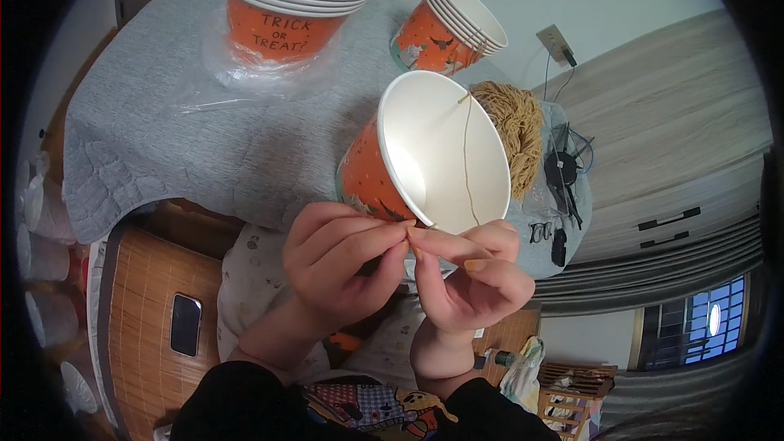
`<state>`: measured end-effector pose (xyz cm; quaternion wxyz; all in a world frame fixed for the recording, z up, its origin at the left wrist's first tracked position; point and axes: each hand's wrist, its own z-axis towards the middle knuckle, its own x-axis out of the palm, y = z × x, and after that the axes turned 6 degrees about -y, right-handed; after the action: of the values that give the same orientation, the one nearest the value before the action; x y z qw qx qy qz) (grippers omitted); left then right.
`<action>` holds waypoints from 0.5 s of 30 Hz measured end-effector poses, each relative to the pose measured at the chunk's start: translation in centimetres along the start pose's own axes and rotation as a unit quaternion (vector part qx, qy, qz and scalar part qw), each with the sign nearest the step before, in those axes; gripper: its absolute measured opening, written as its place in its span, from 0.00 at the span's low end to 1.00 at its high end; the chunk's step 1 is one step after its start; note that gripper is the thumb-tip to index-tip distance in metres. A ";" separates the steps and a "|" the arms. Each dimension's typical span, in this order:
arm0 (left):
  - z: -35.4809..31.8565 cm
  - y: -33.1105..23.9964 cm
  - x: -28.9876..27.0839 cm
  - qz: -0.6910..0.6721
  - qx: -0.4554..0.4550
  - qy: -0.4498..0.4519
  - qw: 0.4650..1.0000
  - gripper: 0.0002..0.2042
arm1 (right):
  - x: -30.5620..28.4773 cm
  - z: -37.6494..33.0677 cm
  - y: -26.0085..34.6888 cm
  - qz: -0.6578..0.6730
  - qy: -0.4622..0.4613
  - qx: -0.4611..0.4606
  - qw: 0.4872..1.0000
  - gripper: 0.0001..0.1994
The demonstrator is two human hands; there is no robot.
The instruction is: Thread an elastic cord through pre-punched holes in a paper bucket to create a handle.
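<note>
An orange paper cup [433, 155] with a white inside tilts its mouth toward me, just above both hands. A thin tan string [466, 155] runs across the inside from the far rim to the near rim. My left hand [343, 265] and my right hand [474, 273] meet fingertip to fingertip at the cup's near rim, pinching the string's lower end there. The left hand's fingers also steady the cup's outer wall.
A grey cloth [204, 139] covers the table. On it stand a tall stack of orange cups [286, 0] in clear wrap, a shorter tilted stack [449, 28], a bundle of tan string [510, 126] and black scissors [563, 175]. A phone [185, 324] lies on a bamboo mat at lower left.
</note>
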<state>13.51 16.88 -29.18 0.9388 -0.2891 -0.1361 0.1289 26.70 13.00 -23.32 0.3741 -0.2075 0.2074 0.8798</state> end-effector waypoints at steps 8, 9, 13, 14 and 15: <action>0.1 -0.1 0.2 -0.004 -0.009 -0.006 1.000 0.11 | 0.2 0.4 0.2 -0.036 0.019 -0.015 0.999 0.24; 0.1 -0.1 0.2 -0.004 -0.010 -0.007 1.000 0.11 | 0.7 0.3 0.4 -0.018 -0.041 -0.005 0.999 0.22; 0.0 -0.1 0.1 0.009 -0.015 -0.001 1.000 0.11 | 0.9 -0.3 0.1 0.015 -0.117 -0.014 0.993 0.19; 0.0 -0.1 0.1 0.006 -0.017 0.000 1.000 0.11 | 0.5 -0.3 0.2 0.015 -0.117 -0.013 0.993 0.19; 0.0 -0.1 0.1 0.002 -0.019 0.001 1.000 0.10 | 0.0 -0.2 0.3 -0.019 -0.053 -0.025 0.998 0.20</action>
<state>13.57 16.83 -29.07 0.9328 -0.3077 -0.1369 0.1282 26.57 12.70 -23.43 0.3961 -0.1740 0.1616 0.8870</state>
